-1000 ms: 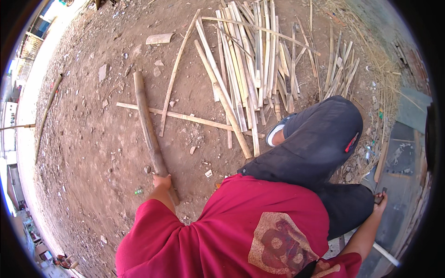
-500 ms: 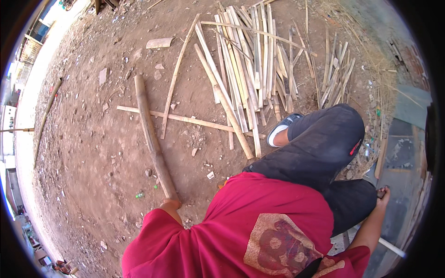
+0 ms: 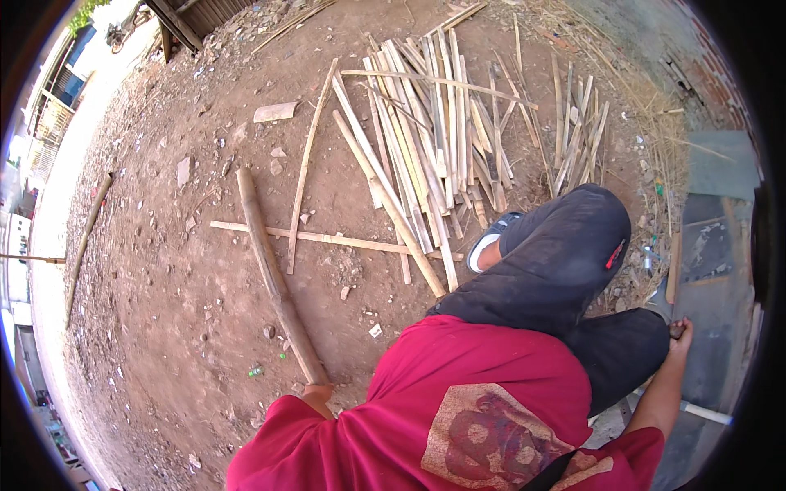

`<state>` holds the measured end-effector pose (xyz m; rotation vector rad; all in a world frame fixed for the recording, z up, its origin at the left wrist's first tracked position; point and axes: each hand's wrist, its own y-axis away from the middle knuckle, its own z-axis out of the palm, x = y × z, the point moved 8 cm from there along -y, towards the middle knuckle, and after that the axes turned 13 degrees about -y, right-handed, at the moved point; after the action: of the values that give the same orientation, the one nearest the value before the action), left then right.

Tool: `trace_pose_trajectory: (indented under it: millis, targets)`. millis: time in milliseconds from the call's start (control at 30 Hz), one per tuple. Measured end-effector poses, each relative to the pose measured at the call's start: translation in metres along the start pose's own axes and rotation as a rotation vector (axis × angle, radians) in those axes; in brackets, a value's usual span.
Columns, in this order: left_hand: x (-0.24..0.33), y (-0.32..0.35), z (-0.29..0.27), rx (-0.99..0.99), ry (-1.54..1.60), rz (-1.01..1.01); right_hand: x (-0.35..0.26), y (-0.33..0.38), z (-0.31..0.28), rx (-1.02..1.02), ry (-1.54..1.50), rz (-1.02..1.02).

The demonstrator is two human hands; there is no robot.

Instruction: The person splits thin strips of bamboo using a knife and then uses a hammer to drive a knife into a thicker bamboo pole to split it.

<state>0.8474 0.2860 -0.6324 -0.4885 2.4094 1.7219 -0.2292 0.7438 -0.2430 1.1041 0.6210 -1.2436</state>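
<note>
head view, compared with a second ago: the near end of the bamboo pole (image 3: pixel 274 274) has slid closer to the body, and the left hand (image 3: pixel 318 396) now sits mostly tucked under the red shirt sleeve (image 3: pixel 286 442). that hand meets the pole's near end, though whether its fingers wrap it cannot be told. the pole is round, brownish and rough, lying on dry packed dirt (image 3: pixel 164 327), slanting far-left. a thin split slat (image 3: pixel 327 240) crosses under it. pale flat bamboo strips (image 3: pixel 426 139) lie heaped at the far right. the right hand (image 3: pixel 679 331), arm stretched down at the right, closes around a dark handle (image 3: pixel 675 330).
</note>
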Motion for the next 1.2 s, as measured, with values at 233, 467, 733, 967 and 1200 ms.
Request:
trace_pose_trajectory:
  millis: [233,467,733,967,1200]
  targets:
    - [0.01,0.051,-0.017,0.033,0.248,-0.077,0.008,0.006,0.011,-0.01,-0.022,0.005]
    - [-0.01,0.153,-0.105,0.748,0.53,-0.184,0.025,0.032,0.055,-0.067,0.013,-0.015]
    - [-0.075,0.272,-0.297,1.681,0.592,-0.05,0.034,0.087,0.093,-0.03,-0.006,-0.046]
    - [-0.003,0.41,-0.483,1.67,0.783,0.622,0.033,0.112,0.088,-0.02,-0.036,-0.044]
    - [0.157,0.565,-0.589,1.88,0.303,0.658,0.023,0.148,0.096,0.009,-0.138,-0.121]
